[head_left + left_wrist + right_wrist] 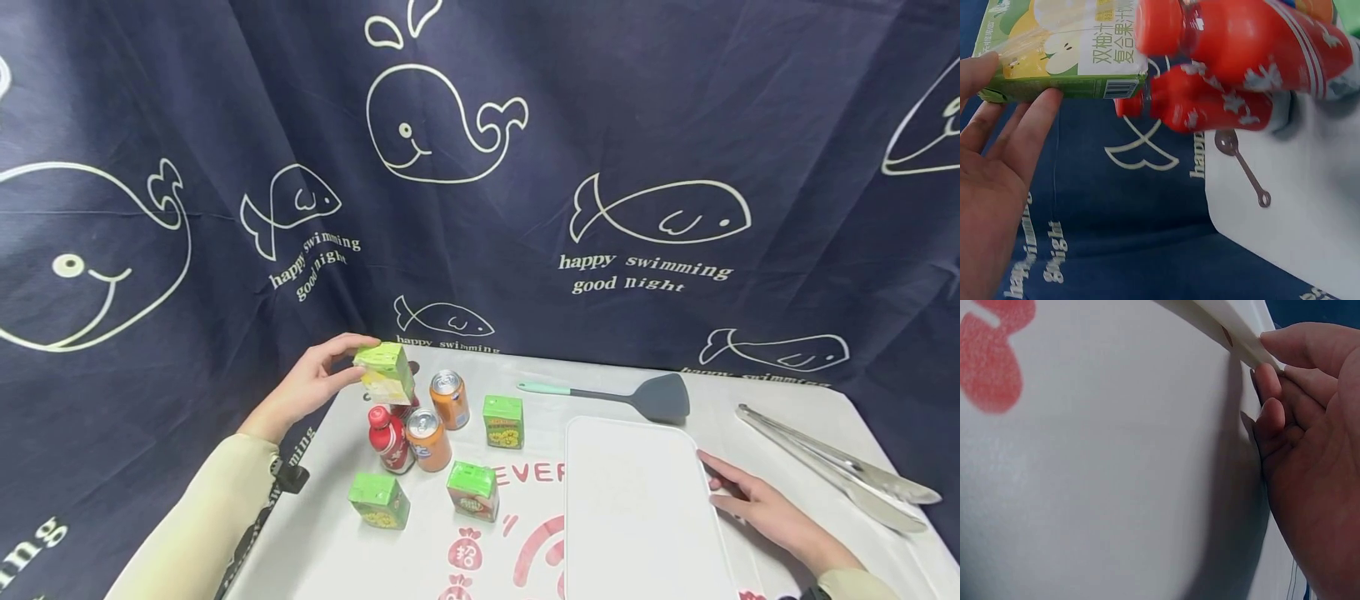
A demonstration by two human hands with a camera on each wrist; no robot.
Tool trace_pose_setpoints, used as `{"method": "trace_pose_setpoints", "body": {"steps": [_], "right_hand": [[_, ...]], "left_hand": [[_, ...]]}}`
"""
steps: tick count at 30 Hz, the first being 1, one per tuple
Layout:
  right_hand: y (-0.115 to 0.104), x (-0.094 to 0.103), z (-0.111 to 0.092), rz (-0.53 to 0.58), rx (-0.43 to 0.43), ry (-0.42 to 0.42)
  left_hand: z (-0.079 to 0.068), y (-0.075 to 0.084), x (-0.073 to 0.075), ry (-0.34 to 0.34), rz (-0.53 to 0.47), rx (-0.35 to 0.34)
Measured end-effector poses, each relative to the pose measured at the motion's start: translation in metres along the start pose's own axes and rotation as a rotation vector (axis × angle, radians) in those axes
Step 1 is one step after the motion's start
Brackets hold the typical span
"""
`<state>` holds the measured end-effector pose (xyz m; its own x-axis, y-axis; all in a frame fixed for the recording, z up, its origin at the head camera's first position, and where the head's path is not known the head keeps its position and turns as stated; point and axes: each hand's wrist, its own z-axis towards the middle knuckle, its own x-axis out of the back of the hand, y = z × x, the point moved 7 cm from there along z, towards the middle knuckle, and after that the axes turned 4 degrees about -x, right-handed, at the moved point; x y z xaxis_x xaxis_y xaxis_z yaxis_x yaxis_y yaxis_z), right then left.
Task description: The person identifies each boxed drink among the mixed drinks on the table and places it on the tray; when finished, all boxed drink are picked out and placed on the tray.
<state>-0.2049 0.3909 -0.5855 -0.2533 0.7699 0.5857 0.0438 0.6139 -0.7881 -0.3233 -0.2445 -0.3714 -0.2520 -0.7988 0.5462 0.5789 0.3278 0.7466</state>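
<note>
One green juice ctn gripped in L hand nr red btls — R hand pinching white board edge.

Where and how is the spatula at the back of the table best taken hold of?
Probably by the mint end of the handle, from above and the near side: the spatula seems to lie flat, this slim end points left, away from the broad blade, and the curtain hangs close behind.
</note>
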Motion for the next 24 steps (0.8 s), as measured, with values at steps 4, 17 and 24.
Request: {"method": "trace_pose_setpoints", "body": {"steps": [4,17,24], "right_hand": [[0.001,0.000,-0.001,0.004,-0.008,-0.002],[0.001,-0.001,-0.001,-0.011,-0.020,-0.005],[0.002,-0.002,-0.002,0.009,-0.007,-0.010]], "left_hand": [[0.011,0.009,-0.012,-0.021,0.003,-0.056],[0.042,0.032,-0.052,-0.086,0.012,-0.114],[0.056,0.044,-0.076,-0.097,0.017,-0.106]]}}
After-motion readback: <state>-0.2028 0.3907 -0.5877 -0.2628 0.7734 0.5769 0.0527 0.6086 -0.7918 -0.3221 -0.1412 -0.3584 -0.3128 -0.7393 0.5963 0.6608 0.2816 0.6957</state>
